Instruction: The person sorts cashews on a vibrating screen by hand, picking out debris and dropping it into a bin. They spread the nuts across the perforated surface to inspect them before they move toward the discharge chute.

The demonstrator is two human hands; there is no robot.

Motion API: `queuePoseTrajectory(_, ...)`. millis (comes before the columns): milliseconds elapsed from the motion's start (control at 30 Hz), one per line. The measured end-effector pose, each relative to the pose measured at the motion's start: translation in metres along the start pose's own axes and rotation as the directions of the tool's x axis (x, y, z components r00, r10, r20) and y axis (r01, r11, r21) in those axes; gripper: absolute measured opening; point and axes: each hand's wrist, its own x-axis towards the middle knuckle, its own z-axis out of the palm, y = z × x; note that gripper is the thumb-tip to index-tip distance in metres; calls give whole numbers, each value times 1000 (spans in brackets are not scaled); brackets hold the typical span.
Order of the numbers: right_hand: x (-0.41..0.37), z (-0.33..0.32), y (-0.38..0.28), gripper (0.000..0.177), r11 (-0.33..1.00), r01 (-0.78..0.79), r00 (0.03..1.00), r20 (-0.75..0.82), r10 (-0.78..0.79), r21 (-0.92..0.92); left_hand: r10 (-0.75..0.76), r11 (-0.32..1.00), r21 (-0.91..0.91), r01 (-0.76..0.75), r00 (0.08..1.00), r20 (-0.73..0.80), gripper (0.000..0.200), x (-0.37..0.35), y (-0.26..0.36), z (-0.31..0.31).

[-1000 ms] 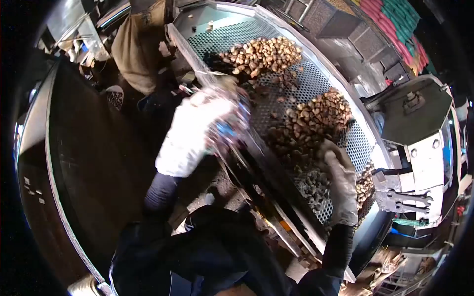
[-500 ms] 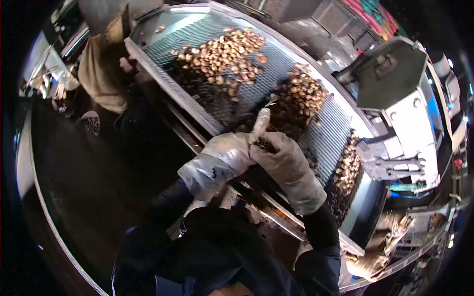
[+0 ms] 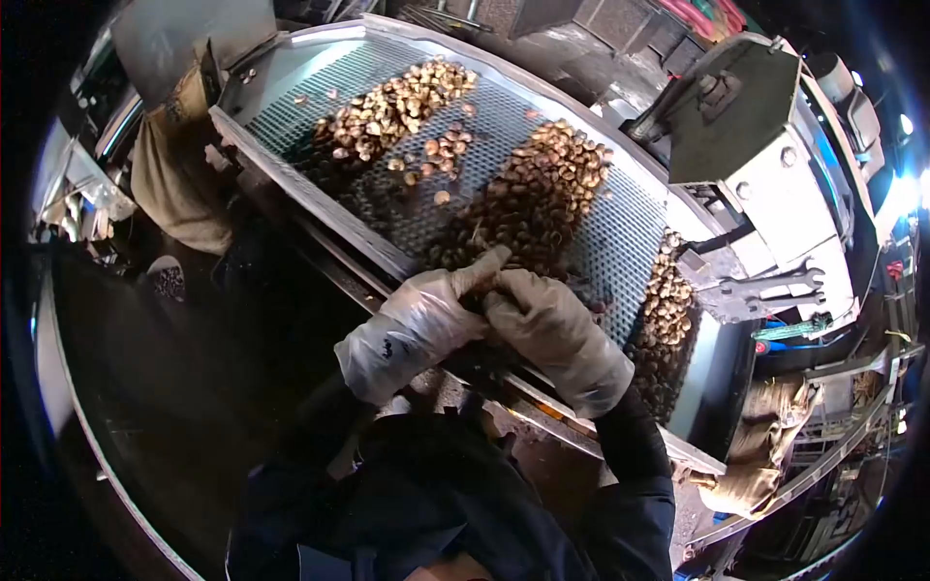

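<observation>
Perforated tray (image 3: 628, 240); brown pieces (image 3: 531, 198) in heaps

Tray (image 3: 632, 237) perforated metal, glossy at end; sack (image 3: 172, 194) rough, matt cloth.

The gloved left hand (image 3: 421, 310) and gloved right hand (image 3: 547, 324) are close together over the near rim of the perforated tray (image 3: 628, 237); whether they hold anything is hidden. Brown, nut-like pieces form a left heap (image 3: 402, 107), a middle heap (image 3: 542, 189) and a right heap (image 3: 666, 305) on the tray. Beyond its left end is a cloth sack (image 3: 167, 194), beyond its right, spanners (image 3: 790, 281)
</observation>
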Motion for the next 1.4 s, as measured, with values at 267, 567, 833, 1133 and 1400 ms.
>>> queuePoseTrajectory(267, 1, -17, -6, 28, 799, -415, 909, 217, 355, 436, -95, 995, -36, 94, 995, -22, 82, -8, 12, -12)
queuePoseTrajectory(567, 9, -37, -42, 26, 719, -594, 765, 529, 368, 359, 142, 981, 113, -156, 983, 119, 56, -21, 6, -29)
queuePoseTrajectory(833, 6, -28, -57, 14, 989, -142, 961, 231, 150, -48, -235, 947, 260, 190, 959, 156, 43, -20, 15, -38)
queuePoseTrajectory(1133, -2, -8, -36, 19, 978, -172, 983, 92, 162, 118, -193, 870, 475, 130, 978, 85, 48, -23, 16, -51)
queuePoseTrajectory(1400, -2, -14, -27, 27, 452, -600, 787, 382, 485, 660, -209, 917, 359, 175, 976, 58, 45, -29, 13, -56)
